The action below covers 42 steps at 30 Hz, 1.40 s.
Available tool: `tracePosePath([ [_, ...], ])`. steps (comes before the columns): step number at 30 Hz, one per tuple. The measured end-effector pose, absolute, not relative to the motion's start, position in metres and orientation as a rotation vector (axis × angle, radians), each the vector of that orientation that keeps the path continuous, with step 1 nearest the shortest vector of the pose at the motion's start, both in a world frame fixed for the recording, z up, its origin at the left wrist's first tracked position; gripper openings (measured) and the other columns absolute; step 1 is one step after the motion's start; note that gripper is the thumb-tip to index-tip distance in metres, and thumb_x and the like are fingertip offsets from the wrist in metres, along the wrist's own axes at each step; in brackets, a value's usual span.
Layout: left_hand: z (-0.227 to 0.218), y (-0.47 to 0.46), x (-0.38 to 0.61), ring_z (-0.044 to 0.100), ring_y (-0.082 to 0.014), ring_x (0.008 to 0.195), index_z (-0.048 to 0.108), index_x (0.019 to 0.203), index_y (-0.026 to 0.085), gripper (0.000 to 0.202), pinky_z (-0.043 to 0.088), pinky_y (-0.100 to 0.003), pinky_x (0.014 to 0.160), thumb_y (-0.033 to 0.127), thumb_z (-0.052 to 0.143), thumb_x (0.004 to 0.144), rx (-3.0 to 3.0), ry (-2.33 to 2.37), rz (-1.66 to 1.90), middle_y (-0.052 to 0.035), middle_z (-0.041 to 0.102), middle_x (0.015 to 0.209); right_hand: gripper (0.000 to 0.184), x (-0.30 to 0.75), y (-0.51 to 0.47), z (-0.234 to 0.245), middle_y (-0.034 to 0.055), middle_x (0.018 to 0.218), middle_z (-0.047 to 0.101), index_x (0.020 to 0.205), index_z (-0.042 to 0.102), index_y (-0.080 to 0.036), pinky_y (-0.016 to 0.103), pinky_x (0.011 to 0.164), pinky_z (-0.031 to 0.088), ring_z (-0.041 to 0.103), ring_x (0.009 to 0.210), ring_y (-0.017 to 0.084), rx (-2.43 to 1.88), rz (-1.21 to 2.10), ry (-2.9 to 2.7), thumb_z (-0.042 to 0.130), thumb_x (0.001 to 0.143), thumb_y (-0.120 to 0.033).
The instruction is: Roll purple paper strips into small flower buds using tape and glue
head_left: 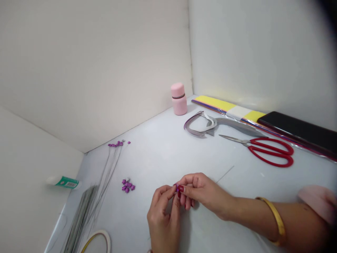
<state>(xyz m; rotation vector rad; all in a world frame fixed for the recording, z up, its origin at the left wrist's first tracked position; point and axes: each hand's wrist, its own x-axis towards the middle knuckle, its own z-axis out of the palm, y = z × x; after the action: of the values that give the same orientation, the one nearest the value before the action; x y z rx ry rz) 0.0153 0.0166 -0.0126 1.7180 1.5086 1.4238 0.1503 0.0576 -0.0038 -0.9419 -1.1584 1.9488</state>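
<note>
My left hand [165, 210] and my right hand [196, 191] meet at the fingertips near the front middle of the table. Both pinch a small shiny purple piece [177, 189], mostly covered by the fingers, so its exact form is unclear. A thin wire [225, 173] sticks out past the right hand; whether that hand holds it I cannot tell. To the left of my hands lies a small pile of purple folded stars [127, 186]. Farther left, several thin wires [115, 158] tipped with purple stars [117, 143] lie on the table.
Grey wire stems [80, 218] lie at the left beside a tape roll [106, 240] and a green-labelled tube [67, 182]. A pink bottle [179, 100] stands at the back. Red-handled scissors [271, 151], curled strips [193, 131], a yellow paper pack [218, 102] and a black phone [297, 128] lie right.
</note>
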Motion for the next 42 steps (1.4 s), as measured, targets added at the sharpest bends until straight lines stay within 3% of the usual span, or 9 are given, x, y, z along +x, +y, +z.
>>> tracePosePath([
  [7, -0.0182, 0.019, 0.0086, 0.06, -0.0167, 0.079, 0.061, 0.094, 0.021, 0.016, 0.048, -0.029, 0.07, 0.023, 0.055, 0.079, 1.355, 1.449, 1.28, -0.0041, 0.06, 0.085, 0.026, 0.1513, 0.0582, -0.0038, 0.0002, 0.06, 0.06, 0.079, 0.06, -0.012, 0.019, 0.045, 0.032, 0.052, 0.048, 0.007, -0.933, 1.936, -1.194, 0.059, 0.075, -0.038],
  [11, -0.0187, 0.0194, 0.0071, 0.058, -0.0157, 0.078, 0.062, 0.084, 0.021, 0.009, 0.048, -0.027, 0.069, 0.021, 0.055, 0.078, 1.443, 1.426, 1.283, -0.0031, 0.059, 0.083, 0.029, 0.1502, 0.0587, -0.0022, 0.0008, 0.061, 0.061, 0.075, 0.057, -0.012, 0.019, 0.045, 0.033, 0.053, 0.048, 0.008, -0.958, 1.926, -1.181, 0.061, 0.072, -0.04],
  [24, -0.0155, 0.0201, 0.0074, 0.059, -0.0155, 0.079, 0.064, 0.087, 0.021, 0.013, 0.047, -0.026, 0.07, 0.021, 0.057, 0.077, 1.482, 1.523, 1.282, -0.0033, 0.061, 0.083, 0.029, 0.1528, 0.0592, -0.0026, 0.0021, 0.062, 0.062, 0.073, 0.055, -0.013, 0.019, 0.046, 0.034, 0.054, 0.048, 0.008, -0.895, 2.012, -1.162, 0.053, 0.079, -0.041],
  [35, -0.0159, 0.0195, 0.009, 0.06, -0.0155, 0.076, 0.062, 0.095, 0.022, 0.019, 0.049, -0.027, 0.067, 0.02, 0.056, 0.077, 1.476, 1.46, 1.33, -0.0039, 0.06, 0.086, 0.029, 0.1506, 0.0594, -0.0022, 0.0005, 0.06, 0.061, 0.077, 0.057, -0.012, 0.018, 0.045, 0.033, 0.052, 0.047, 0.007, -0.937, 1.965, -1.178, 0.058, 0.075, -0.041],
  [42, -0.0127, 0.0209, 0.0072, 0.06, -0.0174, 0.078, 0.065, 0.086, 0.02, 0.013, 0.048, -0.028, 0.069, 0.021, 0.055, 0.078, 1.542, 1.532, 1.274, -0.0048, 0.064, 0.083, 0.032, 0.1521, 0.0602, -0.0028, 0.0021, 0.062, 0.063, 0.072, 0.055, -0.013, 0.019, 0.045, 0.032, 0.054, 0.049, 0.008, -0.934, 2.018, -1.171, 0.053, 0.077, -0.045],
])
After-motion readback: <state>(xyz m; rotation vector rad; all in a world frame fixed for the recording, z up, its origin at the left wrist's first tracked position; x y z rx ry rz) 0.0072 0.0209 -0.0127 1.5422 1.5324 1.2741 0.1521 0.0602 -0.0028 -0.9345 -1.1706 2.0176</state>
